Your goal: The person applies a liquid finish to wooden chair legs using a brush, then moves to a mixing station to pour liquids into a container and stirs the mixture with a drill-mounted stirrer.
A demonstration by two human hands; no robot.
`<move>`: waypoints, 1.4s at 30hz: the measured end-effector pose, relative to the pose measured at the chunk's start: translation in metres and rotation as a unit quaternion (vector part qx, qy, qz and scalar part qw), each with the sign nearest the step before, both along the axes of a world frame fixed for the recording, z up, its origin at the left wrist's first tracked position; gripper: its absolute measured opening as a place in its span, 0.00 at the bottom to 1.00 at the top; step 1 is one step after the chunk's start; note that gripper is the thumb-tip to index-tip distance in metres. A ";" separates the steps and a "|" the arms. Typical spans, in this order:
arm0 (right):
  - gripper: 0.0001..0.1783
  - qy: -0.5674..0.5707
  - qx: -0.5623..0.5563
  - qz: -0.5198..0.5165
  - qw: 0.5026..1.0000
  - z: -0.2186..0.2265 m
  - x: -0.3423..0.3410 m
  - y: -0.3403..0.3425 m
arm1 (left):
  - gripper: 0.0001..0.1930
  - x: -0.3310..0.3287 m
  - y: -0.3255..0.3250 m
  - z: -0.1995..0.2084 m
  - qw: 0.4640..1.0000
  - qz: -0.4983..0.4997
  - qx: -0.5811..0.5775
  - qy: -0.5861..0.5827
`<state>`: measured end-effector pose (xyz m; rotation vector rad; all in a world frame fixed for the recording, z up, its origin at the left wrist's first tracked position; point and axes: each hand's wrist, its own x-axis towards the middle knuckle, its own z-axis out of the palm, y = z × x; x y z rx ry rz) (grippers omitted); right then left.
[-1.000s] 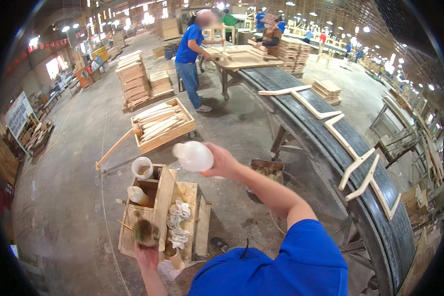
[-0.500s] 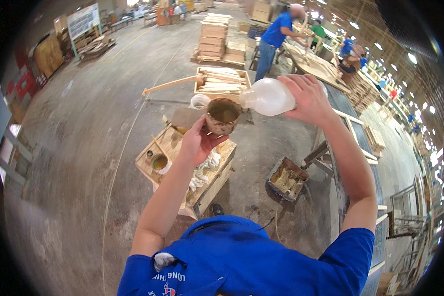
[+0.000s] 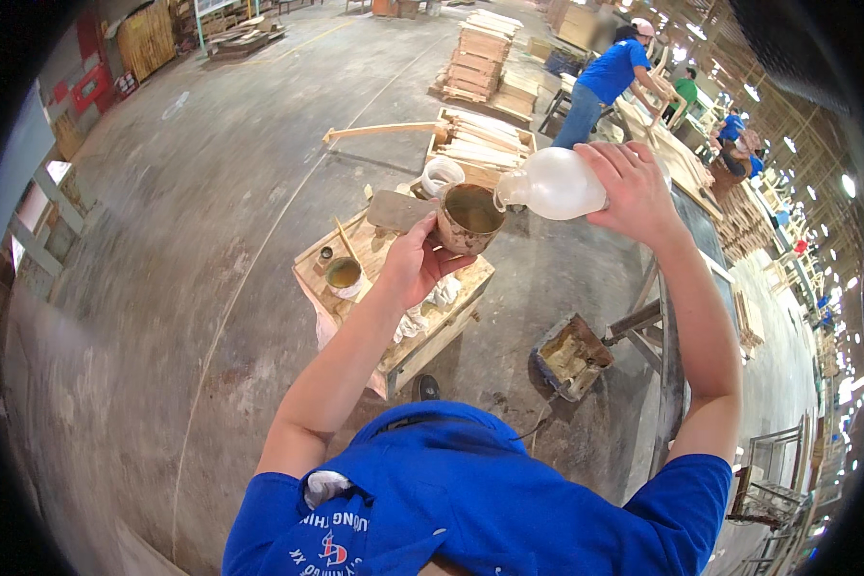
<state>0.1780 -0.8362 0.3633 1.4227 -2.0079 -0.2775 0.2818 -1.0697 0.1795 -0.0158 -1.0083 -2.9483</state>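
My left hand (image 3: 415, 261) grips a brown, stained cup (image 3: 470, 230) from its near left side, with the opening facing up. In my right hand (image 3: 634, 187) is a translucent white plastic bottle (image 3: 559, 184), tipped sideways so that its neck points left at the cup's rim. The bottle's mouth is right beside the rim; whether liquid is flowing I cannot make out. Below my left hand stands a wooden box (image 3: 379, 235) carrying a small pot of yellowish liquid (image 3: 344, 274), a stick (image 3: 347, 240) and crumpled white cloths (image 3: 413, 324).
A white tub (image 3: 442, 174) stands beyond the cup, near a crate of wooden pieces (image 3: 480, 141). A dirty square container (image 3: 573, 357) sits on the floor by the long workbench (image 3: 677, 317) at my right. A person in blue (image 3: 610, 75) works farther off.
The view has swung left, so the surroundings appear shifted right. The cup and bottle remain held together, the bottle still tipped at the rim.
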 end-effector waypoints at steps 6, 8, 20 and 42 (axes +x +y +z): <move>0.43 -0.012 -0.039 0.021 0.999 -0.005 -0.012 -0.007 | 0.20 -0.003 0.001 -0.001 0.999 0.000 0.037 -0.009; 0.42 -0.016 -0.055 0.031 0.998 -0.007 -0.014 -0.010 | 0.20 -0.003 0.002 -0.001 0.999 0.008 0.031 -0.009; 0.41 -0.040 -0.070 0.019 0.997 -0.020 -0.030 -0.008 | 0.19 -0.017 0.007 -0.011 0.999 0.017 0.046 -0.007; 0.44 -0.095 -0.076 0.017 0.992 -0.037 -0.062 -0.003 | 0.19 -0.044 0.018 -0.025 0.997 0.032 0.065 -0.022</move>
